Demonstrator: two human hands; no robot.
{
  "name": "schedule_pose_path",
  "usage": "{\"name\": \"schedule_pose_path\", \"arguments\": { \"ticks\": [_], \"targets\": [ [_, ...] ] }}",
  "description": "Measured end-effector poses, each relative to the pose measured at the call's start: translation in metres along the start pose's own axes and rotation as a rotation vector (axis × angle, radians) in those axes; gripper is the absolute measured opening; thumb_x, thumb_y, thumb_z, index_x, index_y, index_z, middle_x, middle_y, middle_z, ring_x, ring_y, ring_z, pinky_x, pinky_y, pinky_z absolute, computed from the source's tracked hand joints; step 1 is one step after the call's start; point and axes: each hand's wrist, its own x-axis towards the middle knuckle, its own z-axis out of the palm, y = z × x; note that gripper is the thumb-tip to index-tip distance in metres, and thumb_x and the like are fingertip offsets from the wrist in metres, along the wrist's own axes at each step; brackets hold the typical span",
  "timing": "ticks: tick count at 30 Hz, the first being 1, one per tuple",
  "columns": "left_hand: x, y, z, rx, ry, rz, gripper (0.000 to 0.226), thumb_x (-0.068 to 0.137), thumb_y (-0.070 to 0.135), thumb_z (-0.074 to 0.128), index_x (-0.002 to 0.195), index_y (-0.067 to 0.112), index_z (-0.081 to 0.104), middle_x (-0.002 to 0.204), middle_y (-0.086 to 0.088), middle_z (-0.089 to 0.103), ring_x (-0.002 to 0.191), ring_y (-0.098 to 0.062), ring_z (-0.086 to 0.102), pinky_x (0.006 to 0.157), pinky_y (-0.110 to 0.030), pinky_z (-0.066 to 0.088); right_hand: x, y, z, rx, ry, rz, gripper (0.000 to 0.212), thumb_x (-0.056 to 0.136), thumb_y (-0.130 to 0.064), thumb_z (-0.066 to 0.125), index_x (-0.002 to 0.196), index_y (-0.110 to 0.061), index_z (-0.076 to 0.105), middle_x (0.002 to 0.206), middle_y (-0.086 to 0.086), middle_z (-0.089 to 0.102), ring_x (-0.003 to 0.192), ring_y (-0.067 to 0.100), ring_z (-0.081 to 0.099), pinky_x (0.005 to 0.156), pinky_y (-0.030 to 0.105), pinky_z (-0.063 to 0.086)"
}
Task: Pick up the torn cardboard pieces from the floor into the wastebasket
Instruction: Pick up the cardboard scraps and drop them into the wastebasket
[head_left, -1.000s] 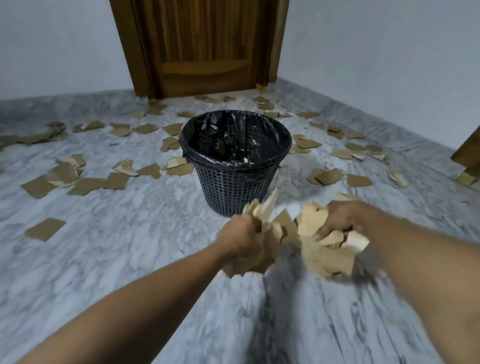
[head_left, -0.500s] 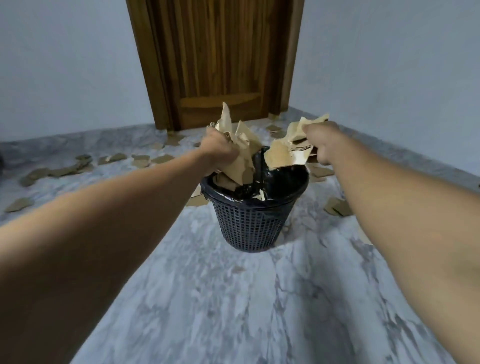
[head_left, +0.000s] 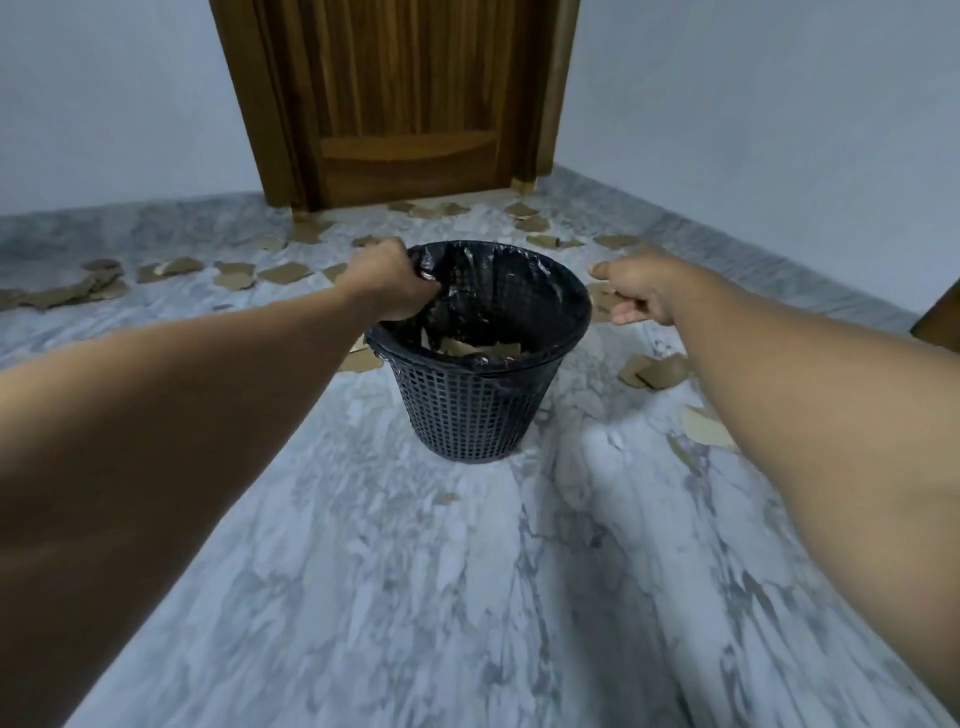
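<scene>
Wastebasket (head_left: 470, 415), head view: black mesh body with a black liner (head_left: 519, 291) folded over the rim, standing upright on the marble floor (head_left: 415, 597). Several torn cardboard pieces (head_left: 480, 348) lie inside the wastebasket, low against its near wall. Scattered pieces (head_left: 657, 370) lie on the floor to the left of, to the right of and beyond the wastebasket, up to the wooden door (head_left: 405, 104). The left hand (head_left: 395, 283) is at the wastebasket's left rim, fingers curled over the edge; it appears to grasp rim and liner together. The right hand (head_left: 636, 296) is just right of the wastebasket, clear of it, fingers loosely curled and holding nothing.
</scene>
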Motion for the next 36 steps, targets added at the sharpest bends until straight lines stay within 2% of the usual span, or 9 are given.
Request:
{"name": "schedule_pose_path", "arguments": {
  "ticks": [4, 7, 11, 14, 18, 22, 27, 31, 36],
  "targets": [
    [-0.019, 0.042, 0.011, 0.225, 0.226, 0.308, 0.058, 0.085, 0.057, 0.06, 0.127, 0.018, 0.054, 0.126, -0.013, 0.055, 0.119, -0.035, 0.048, 0.097, -0.051, 0.044, 0.007, 0.034, -0.036, -0.001, 0.033, 0.015, 0.054, 0.099, -0.033, 0.055, 0.142, -0.004, 0.041, 0.088, 0.006, 0.052, 0.067, 0.014, 0.049, 0.091, 0.036, 0.055],
    [-0.047, 0.09, 0.041, 0.284, 0.271, 0.602, 0.049, 0.087, 0.054, 0.057, 0.125, 0.023, 0.056, 0.127, -0.009, 0.054, 0.12, -0.032, 0.043, 0.095, -0.048, 0.037, 0.014, 0.068, -0.071, 0.011, 0.035, 0.062, 0.057, 0.097, -0.03, 0.06, 0.141, 0.0, 0.04, 0.11, 0.015, 0.06, 0.075, 0.018, 0.054, 0.085, 0.039, 0.058],
    [-0.08, 0.153, 0.125, 0.283, 0.006, 0.751, 0.049, 0.088, 0.056, 0.056, 0.126, 0.026, 0.056, 0.127, -0.005, 0.054, 0.119, -0.028, 0.047, 0.092, -0.042, 0.039, 0.024, 0.143, -0.116, -0.015, 0.083, 0.117, 0.048, 0.096, -0.02, 0.062, 0.135, 0.003, 0.046, 0.099, 0.016, 0.057, 0.079, 0.023, 0.06, 0.07, 0.037, 0.058],
    [-0.099, 0.192, 0.203, 0.345, -0.306, 0.724, 0.051, 0.091, 0.054, 0.056, 0.132, 0.024, 0.051, 0.131, -0.006, 0.053, 0.12, -0.029, 0.051, 0.094, -0.041, 0.043, 0.025, 0.217, -0.136, -0.154, 0.106, 0.19, 0.025, 0.095, -0.021, 0.062, 0.089, 0.003, 0.058, 0.073, 0.015, 0.053, 0.066, 0.029, 0.057, 0.067, 0.04, 0.053],
    [-0.108, 0.225, 0.285, 0.497, -0.53, 0.658, 0.053, 0.094, 0.05, 0.051, 0.138, 0.02, 0.046, 0.137, -0.006, 0.05, 0.126, -0.028, 0.049, 0.1, -0.042, 0.042, 0.034, 0.282, -0.147, -0.257, -0.013, 0.244, 0.034, 0.092, -0.025, 0.065, 0.072, -0.01, 0.044, 0.064, 0.007, 0.044, 0.054, 0.02, 0.043, 0.061, 0.029, 0.04],
    [-0.104, 0.249, 0.331, 0.597, -0.573, 0.629, 0.055, 0.097, 0.046, 0.047, 0.143, 0.018, 0.04, 0.14, -0.008, 0.046, 0.128, -0.03, 0.045, 0.103, -0.047, 0.04, 0.057, 0.319, -0.147, -0.18, 0.089, 0.248, 0.026, 0.092, -0.03, 0.063, 0.101, -0.006, 0.063, 0.09, 0.011, 0.063, 0.077, 0.027, 0.061, 0.057, 0.024, 0.041],
    [-0.085, 0.263, 0.391, 0.498, -0.577, 0.513, 0.056, 0.1, 0.041, 0.035, 0.15, 0.017, 0.028, 0.155, -0.008, 0.023, 0.139, -0.032, 0.024, 0.106, -0.05, 0.033, 0.078, 0.369, -0.137, -0.284, 0.235, 0.311, 0.04, 0.095, -0.03, 0.054, 0.13, -0.011, 0.052, 0.141, 0.016, 0.041, 0.129, 0.037, 0.042, 0.1, 0.045, 0.046],
    [-0.083, 0.252, 0.425, 0.443, -0.508, 0.611, 0.052, 0.099, 0.025, 0.039, 0.149, 0.014, 0.028, 0.152, -0.01, 0.029, 0.135, -0.033, 0.029, 0.103, -0.046, 0.037, 0.102, 0.406, -0.159, -0.344, 0.381, 0.387, 0.042, 0.1, -0.027, 0.045, 0.142, -0.021, 0.04, 0.15, 0.016, 0.025, 0.135, 0.04, 0.027, 0.104, 0.049, 0.036],
    [-0.069, 0.238, 0.438, 0.266, -0.319, 0.677, 0.027, 0.091, 0.0, 0.046, 0.112, 0.014, 0.057, 0.105, -0.009, 0.055, 0.099, -0.027, 0.048, 0.068, -0.033, 0.042, 0.114, 0.443, -0.164, -0.482, 0.3, 0.474, 0.039, 0.099, -0.037, 0.039, 0.129, -0.017, 0.054, 0.136, 0.019, 0.045, 0.125, 0.042, 0.038, 0.096, 0.051, 0.038]
  ]
}}
